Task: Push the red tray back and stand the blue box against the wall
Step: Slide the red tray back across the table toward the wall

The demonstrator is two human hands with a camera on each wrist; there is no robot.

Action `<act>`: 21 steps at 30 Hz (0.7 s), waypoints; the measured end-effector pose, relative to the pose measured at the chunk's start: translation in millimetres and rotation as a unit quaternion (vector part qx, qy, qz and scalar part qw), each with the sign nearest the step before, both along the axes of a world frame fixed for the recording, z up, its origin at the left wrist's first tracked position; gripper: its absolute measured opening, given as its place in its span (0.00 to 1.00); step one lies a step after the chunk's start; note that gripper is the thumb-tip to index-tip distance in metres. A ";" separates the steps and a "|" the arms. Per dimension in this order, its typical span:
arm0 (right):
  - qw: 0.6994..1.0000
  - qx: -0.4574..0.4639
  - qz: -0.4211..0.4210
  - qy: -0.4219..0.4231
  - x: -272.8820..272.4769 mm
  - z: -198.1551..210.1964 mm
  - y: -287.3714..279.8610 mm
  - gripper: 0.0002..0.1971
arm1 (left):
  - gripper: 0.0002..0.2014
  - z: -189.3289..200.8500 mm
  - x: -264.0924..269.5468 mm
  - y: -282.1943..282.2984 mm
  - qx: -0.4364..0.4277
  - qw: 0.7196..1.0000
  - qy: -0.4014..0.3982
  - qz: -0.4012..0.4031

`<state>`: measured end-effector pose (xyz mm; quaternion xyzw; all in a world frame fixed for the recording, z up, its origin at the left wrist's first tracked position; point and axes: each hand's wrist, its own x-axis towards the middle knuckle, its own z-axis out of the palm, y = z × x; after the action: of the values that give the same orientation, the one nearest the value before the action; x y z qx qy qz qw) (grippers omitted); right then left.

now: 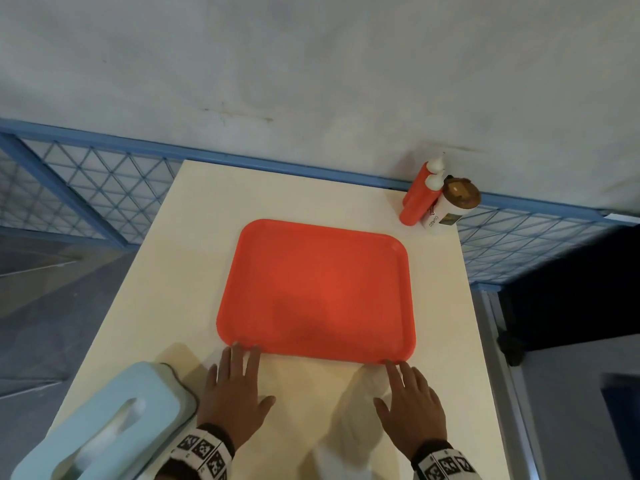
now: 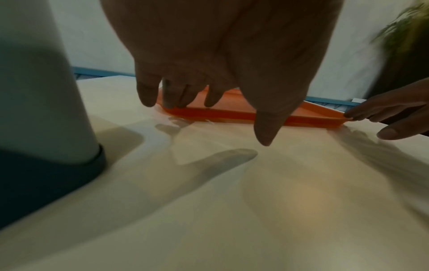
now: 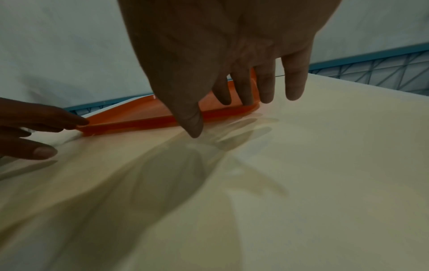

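An empty red tray [image 1: 317, 292] lies flat in the middle of the cream table [image 1: 194, 237]. My left hand [image 1: 235, 389] is flat, its straight fingertips [image 2: 170, 102] touching the tray's near rim [image 2: 220, 114] at the left corner. My right hand [image 1: 410, 403] is flat too, its fingertips [image 3: 247, 100] on the near rim [image 3: 139, 122] at the right corner. The light blue box [image 1: 104, 424], with an oval slot in its top, lies flat at the table's near left corner, left of my left hand. In the left wrist view the blue box [image 2: 41, 82] fills the left edge.
Two red squeeze bottles [image 1: 420, 194] and a white cup with a brown lid [image 1: 450, 206] stand at the table's far right corner. A pale wall [image 1: 311, 64] with a blue mesh fence [image 1: 90, 181] runs behind the table. Bare table lies between the tray and the wall.
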<state>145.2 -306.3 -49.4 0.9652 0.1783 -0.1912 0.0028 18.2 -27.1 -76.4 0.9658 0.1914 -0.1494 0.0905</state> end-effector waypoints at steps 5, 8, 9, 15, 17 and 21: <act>0.999 0.040 0.011 -0.006 30.1 -3.1 5.5 0.34 | 0.44 -0.6 29.4 13.5 -0.013 0.999 -0.015 0.028; 0.997 0.079 -0.011 0.004 49.4 -1.5 10.9 0.28 | 0.40 2.9 48.1 22.6 -0.041 0.997 -0.036 0.051; 0.995 0.091 -0.027 0.012 55.2 -1.0 12.9 0.28 | 0.39 4.6 54.5 25.9 -0.048 0.996 -0.042 0.058; 0.973 0.168 -0.152 0.043 90.5 -10.5 17.1 0.38 | 0.47 23.5 105.5 56.7 -0.110 0.972 -0.090 0.189; 0.972 0.166 -0.158 0.056 101.7 -16.2 18.4 0.42 | 0.55 23.5 124.7 72.4 -0.120 0.971 -0.063 0.200; 0.978 0.147 -0.140 0.040 119.8 -22.3 24.3 0.43 | 0.62 17.9 149.1 95.9 -0.102 0.982 -0.013 0.158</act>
<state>265.0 -282.0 -71.8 0.9621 0.0679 -0.1998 -0.1729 167.4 68.8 -58.5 0.9111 0.3240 -0.1399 0.2132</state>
